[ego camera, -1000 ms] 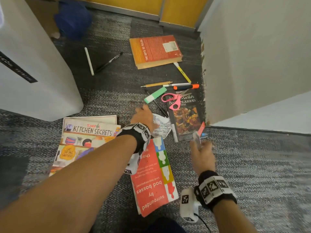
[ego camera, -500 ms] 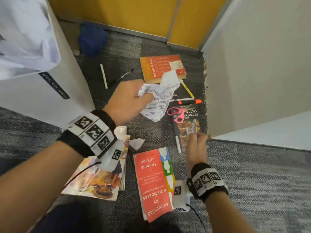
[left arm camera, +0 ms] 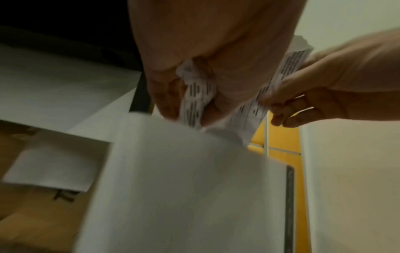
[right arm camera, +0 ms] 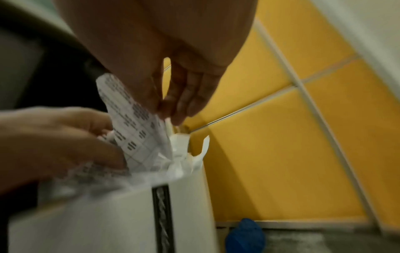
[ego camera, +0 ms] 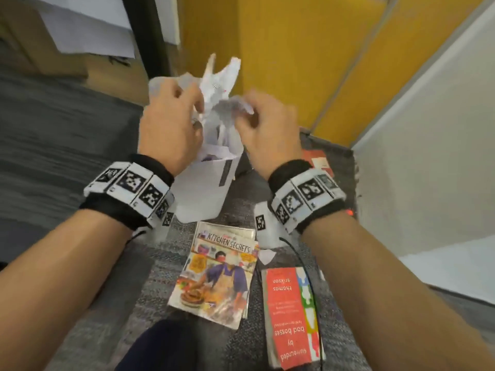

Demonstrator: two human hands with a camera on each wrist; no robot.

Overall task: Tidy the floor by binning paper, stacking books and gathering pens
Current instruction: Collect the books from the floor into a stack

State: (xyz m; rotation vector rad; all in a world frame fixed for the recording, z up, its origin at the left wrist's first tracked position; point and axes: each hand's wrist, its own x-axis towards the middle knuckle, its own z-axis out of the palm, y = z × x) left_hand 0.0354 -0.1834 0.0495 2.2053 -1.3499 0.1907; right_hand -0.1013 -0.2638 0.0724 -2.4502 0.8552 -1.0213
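A crumpled printed paper (ego camera: 219,103) is held between both hands above the white bin (ego camera: 203,194). My left hand (ego camera: 192,113) grips its left side, fingers curled round the paper (left arm camera: 194,95). From the right, my right hand (ego camera: 246,116) pinches the same sheet (right arm camera: 134,123) with thumb and fingertips (right arm camera: 173,111). Its lower end hangs into the bin's mouth (right arm camera: 181,164), where more white paper shows. On the carpet below lie the Kitchen Secrets book (ego camera: 217,274) and a red book (ego camera: 292,317). No pens are in sight.
An orange book (ego camera: 318,159) peeks out behind my right wrist. A small paper scrap (ego camera: 266,255) lies between the two near books. Yellow wall panels (ego camera: 294,62) stand behind the bin, a white partition (ego camera: 428,156) to the right. A blue object (right arm camera: 244,238) lies by the wall.
My left hand has picked the paper off the floor and carried it up over the bin. My right hand has risen and taken hold of it too. The view has tilted up.
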